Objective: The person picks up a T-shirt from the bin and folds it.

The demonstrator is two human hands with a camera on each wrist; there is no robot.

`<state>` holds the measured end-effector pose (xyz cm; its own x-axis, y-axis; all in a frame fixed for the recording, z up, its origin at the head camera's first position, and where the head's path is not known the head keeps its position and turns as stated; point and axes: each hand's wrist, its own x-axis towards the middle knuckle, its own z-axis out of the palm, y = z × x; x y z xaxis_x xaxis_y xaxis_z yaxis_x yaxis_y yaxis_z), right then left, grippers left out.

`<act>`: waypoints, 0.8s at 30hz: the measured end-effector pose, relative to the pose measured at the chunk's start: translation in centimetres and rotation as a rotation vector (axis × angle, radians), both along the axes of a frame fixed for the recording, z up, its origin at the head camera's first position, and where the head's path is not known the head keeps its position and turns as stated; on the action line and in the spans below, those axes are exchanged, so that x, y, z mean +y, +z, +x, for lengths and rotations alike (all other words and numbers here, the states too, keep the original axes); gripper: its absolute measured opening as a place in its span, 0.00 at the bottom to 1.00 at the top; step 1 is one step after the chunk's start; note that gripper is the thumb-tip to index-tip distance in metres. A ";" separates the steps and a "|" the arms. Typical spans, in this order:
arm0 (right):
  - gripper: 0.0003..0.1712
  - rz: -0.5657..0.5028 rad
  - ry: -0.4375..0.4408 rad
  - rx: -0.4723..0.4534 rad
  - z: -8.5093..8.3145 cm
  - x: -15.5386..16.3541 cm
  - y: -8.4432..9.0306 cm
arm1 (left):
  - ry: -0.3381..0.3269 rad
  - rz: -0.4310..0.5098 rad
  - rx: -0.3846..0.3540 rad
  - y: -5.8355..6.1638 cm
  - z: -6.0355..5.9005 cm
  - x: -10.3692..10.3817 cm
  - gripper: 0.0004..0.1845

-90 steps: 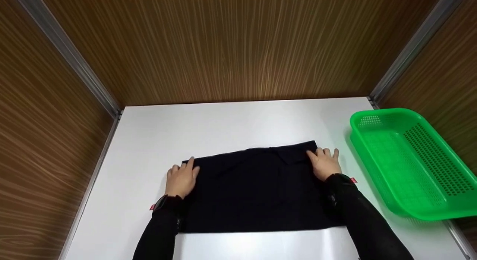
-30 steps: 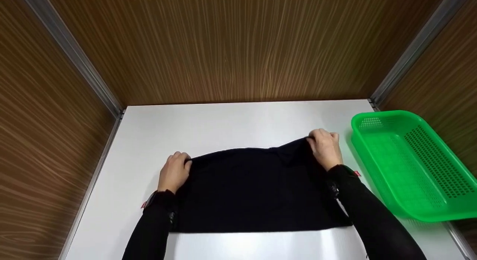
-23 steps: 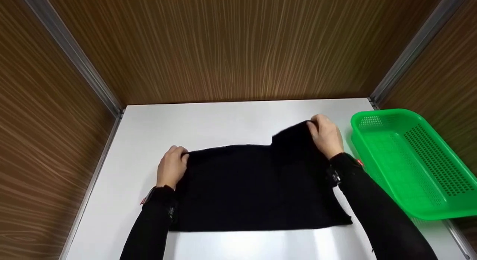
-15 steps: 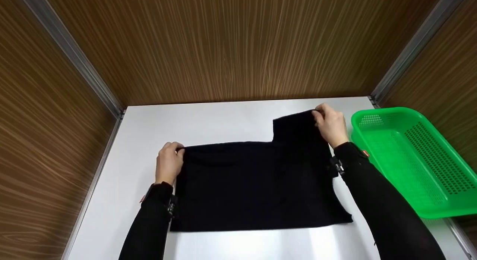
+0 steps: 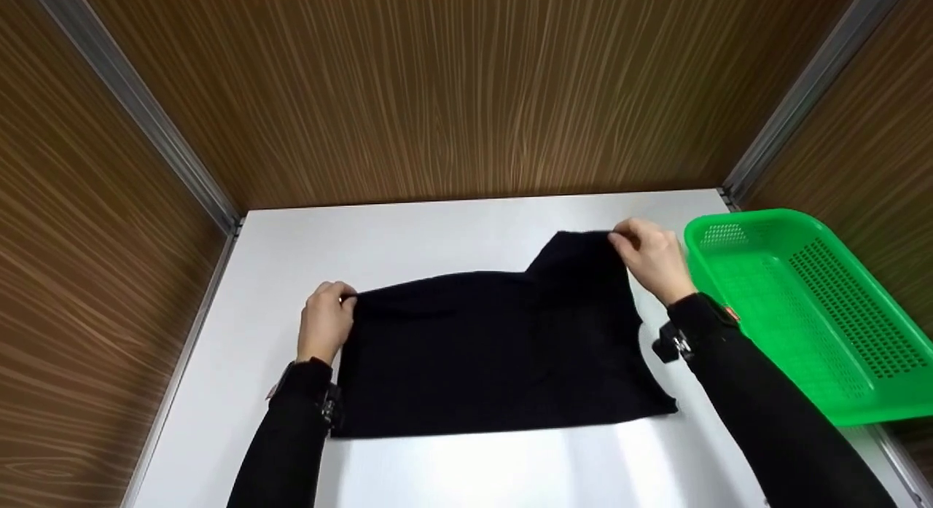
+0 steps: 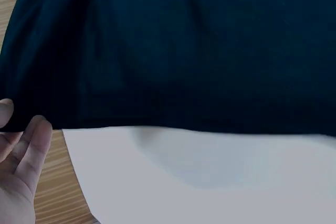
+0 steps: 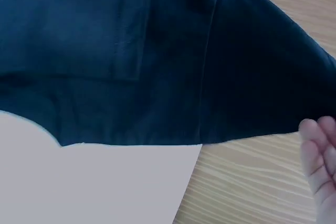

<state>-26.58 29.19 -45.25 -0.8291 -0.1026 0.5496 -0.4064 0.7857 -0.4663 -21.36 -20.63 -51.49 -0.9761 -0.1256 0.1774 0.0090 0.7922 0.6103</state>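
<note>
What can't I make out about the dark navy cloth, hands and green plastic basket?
Head view: underside of dark navy cloth, hidden by its top.
Head view: near right corner of green plastic basket, cut by the right edge.
Left wrist view: part of the left hand, cut by the left edge.
Right wrist view: part of the right hand, cut by the right edge.

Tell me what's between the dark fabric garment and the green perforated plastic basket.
The head view shows white tabletop, crossed by the right hand, black sleeve and wrist device.

Left hand (image 5: pixel 326 322) pinching, right hand (image 5: pixel 654 260) pinching, farther forward
</note>
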 end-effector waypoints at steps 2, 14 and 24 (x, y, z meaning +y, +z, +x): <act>0.03 0.020 0.088 0.022 0.8 0.6 -0.5 | -0.024 -0.024 -0.013 -0.4 0.3 -0.5 0.05; 0.08 0.069 0.384 -0.154 5.8 4.6 -2.5 | -0.113 -0.160 -0.023 -1.8 2.8 -2.8 0.05; 0.09 0.216 0.531 -0.313 8.1 6.1 -4.9 | -0.262 -0.310 0.076 -3.2 4.2 -3.0 0.05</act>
<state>-18.43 35.26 -50.12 -0.7529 -0.6231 0.2119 -0.6356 0.6050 -0.4795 -17.13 -23.67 -54.69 -0.9506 0.1958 0.2409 0.2705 0.9032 0.3333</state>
